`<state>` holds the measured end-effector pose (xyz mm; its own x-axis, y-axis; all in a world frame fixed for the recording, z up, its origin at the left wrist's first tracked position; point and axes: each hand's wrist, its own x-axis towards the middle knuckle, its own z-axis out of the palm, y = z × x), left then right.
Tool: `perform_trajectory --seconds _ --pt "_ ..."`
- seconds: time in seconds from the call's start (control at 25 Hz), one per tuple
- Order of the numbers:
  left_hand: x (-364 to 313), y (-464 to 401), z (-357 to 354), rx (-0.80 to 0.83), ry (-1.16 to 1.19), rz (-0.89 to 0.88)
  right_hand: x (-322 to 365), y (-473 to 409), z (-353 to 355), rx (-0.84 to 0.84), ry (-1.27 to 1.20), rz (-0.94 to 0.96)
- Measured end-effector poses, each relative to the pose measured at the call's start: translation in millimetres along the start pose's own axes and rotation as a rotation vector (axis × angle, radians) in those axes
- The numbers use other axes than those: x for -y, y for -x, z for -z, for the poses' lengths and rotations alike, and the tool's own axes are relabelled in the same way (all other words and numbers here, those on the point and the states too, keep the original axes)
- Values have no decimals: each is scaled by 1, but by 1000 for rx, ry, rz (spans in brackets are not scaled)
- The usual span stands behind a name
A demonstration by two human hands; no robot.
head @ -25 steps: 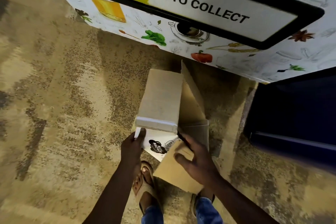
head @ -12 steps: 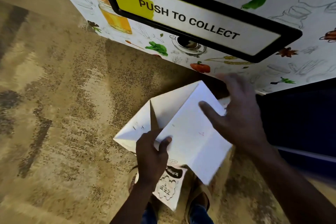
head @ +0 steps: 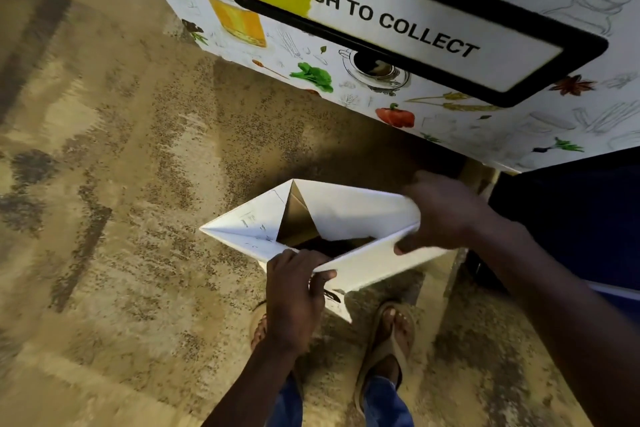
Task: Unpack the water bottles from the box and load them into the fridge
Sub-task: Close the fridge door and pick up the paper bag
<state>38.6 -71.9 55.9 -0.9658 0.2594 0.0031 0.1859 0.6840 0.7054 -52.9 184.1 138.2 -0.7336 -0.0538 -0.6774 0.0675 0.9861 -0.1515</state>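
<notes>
A white cardboard box (head: 349,211) is held in the air above my feet, pressed partly flat, with a brown inner face showing through a gap in its folds. My left hand (head: 294,291) grips its near edge from below. My right hand (head: 443,215) clasps its right end, fingers wrapped over the fold. No water bottles are in view. The inside of the box is dark and mostly hidden.
A white vending machine (head: 346,80) with food drawings and a black-framed "PUSH TO COLLECT" flap (head: 391,21) stands right ahead. A dark blue cabinet (head: 581,218) is at the right. Speckled tan floor (head: 121,218) spreads to the left. My sandalled feet (head: 388,340) are below the box.
The box has been lifted off the floor, turned over and squeezed flatter. My right hand slid from its top face to its right end; my left hand kept the near edge.
</notes>
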Motion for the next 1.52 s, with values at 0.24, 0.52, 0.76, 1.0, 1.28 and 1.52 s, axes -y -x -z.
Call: perform_trajectory --seconds 0.24,0.52,0.76,1.0,1.28,1.52 --pt "-6 -6 18 79 -70 206 16 44 -18 -75 134 54" --pt "24 -49 59 525 -419 -113 16 102 -36 -209 -27 76" --pt "-64 -43 96 396 -474 -339 34 154 2 -152 -16 13" --pt "-181 -42 148 303 -388 -500 64 211 61 -298 -125 56" --pt "-253 -98 315 -101 -520 -304 33 313 136 -561 -440 -97" --pt "-328 -126 393 -213 392 128 51 395 199 -775 -711 -15"
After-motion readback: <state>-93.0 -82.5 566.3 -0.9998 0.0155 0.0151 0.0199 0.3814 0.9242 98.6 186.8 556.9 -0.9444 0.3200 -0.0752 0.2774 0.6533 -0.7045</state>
